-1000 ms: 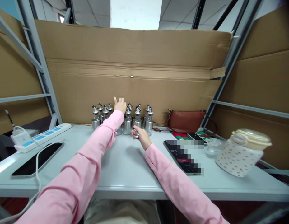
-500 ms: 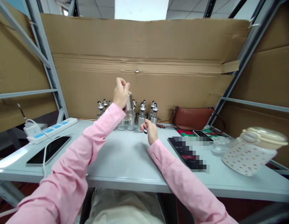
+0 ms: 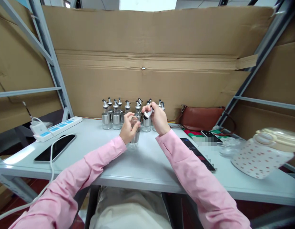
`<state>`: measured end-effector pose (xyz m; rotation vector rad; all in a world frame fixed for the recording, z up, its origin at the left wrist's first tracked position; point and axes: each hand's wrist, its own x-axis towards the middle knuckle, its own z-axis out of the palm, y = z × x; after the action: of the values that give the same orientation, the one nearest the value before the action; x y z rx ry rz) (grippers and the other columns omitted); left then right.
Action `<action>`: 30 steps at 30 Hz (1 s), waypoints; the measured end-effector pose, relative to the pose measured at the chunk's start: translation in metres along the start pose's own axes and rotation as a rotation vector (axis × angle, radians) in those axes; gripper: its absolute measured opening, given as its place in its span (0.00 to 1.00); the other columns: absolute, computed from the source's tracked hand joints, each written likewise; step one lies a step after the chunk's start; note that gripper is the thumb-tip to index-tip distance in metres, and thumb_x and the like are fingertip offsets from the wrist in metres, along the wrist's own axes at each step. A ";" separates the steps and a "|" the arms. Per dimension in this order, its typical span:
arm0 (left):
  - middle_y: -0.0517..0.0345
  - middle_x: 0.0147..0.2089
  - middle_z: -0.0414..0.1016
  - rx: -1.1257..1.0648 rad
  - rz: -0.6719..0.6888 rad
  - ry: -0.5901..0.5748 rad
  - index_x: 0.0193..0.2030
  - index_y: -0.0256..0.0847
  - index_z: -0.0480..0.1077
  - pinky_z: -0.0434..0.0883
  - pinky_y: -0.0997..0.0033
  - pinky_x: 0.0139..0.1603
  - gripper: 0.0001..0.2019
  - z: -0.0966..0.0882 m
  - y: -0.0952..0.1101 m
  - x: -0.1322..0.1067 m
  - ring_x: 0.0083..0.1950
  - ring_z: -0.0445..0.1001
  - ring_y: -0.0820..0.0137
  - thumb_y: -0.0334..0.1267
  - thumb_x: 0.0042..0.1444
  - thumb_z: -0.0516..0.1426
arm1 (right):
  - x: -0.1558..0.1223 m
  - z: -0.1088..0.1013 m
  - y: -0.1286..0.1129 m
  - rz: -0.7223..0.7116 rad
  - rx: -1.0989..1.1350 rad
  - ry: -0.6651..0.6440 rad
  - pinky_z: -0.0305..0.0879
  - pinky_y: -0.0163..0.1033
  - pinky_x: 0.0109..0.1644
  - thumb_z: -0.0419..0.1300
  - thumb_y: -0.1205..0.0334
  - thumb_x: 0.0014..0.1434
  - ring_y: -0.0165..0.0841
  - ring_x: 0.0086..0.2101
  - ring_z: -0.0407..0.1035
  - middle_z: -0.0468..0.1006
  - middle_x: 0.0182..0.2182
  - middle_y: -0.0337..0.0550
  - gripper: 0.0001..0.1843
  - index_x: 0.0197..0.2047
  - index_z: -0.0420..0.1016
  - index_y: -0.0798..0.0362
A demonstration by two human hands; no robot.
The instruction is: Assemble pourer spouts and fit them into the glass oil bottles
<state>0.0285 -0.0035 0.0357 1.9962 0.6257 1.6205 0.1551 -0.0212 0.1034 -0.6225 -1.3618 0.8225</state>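
My left hand (image 3: 129, 128) is closed round the neck of a clear glass oil bottle (image 3: 133, 144), which stands on the table near the middle. The bottle has no stopper in its mouth, and a metal band seems to wrap its body behind my fingers. Just up and to the right, my right hand (image 3: 159, 118) pinches a pourer stopper (image 3: 147, 114) with a silver collar and a dark lower end. The stopper is tilted and apart from the bottle mouth. Behind both hands stand several oil bottles (image 3: 116, 118) with metal sleeves and pourer tops, some of them partly hidden.
A white power strip (image 3: 59, 128) and a tablet (image 3: 55, 149) with a cable lie at the left. To the right are a phone (image 3: 197, 152), a brown bag (image 3: 201, 118), a smaller phone (image 3: 211, 136) and a dotted container (image 3: 260, 159). Cardboard (image 3: 147, 86) walls the back.
My left hand has come down from above the bottles and now grips the bottle, which is nearer to me. My right hand has risen with the stopper towards the bottle mouth. The view has shifted slightly.
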 end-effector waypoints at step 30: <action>0.55 0.35 0.71 -0.113 -0.016 -0.056 0.57 0.41 0.47 0.71 0.63 0.41 0.26 0.023 0.001 -0.021 0.34 0.75 0.66 0.44 0.55 0.53 | 0.007 0.010 -0.016 0.079 -0.273 -0.410 0.55 0.32 0.32 0.45 0.68 0.51 0.26 0.27 0.61 0.67 0.22 0.38 0.14 0.17 0.63 0.56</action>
<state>0.0472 -0.0192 0.0166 1.9425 0.5162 1.5504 0.1480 -0.0255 0.1211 -0.7493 -1.8538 0.8654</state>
